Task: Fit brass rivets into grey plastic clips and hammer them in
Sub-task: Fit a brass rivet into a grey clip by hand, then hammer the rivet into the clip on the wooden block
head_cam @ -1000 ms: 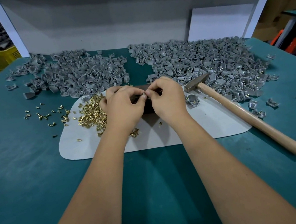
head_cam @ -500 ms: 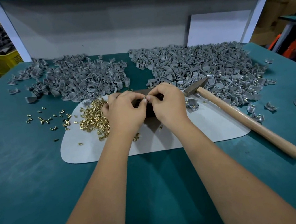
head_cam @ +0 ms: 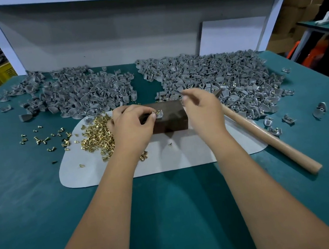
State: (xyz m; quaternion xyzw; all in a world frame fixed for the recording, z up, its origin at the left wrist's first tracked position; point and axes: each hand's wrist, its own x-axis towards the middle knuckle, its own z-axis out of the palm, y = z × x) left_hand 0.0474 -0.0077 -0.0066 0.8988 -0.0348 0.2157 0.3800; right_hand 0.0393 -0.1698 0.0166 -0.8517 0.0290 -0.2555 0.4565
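We see a teal bench (head_cam: 45, 216) carrying a white mat (head_cam: 175, 159). Behind the mat lie two heaps of grey clips (head_cam: 82, 92), loose brass rivets (head_cam: 42, 139) left of it, a hammer (head_cam: 268, 140) across its right edge.

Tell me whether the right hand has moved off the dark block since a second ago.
Yes. The right hand has left the left hand and swung right, past the dark block's end, toward the hammer.

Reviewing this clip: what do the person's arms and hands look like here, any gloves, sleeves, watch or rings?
Both forearms are bare right down to the frame's lower edge, with no sleeve showing. The left hand and right hand wear no gloves. No watch, bracelet or ring is visible. Fingernails look short and unpainted.
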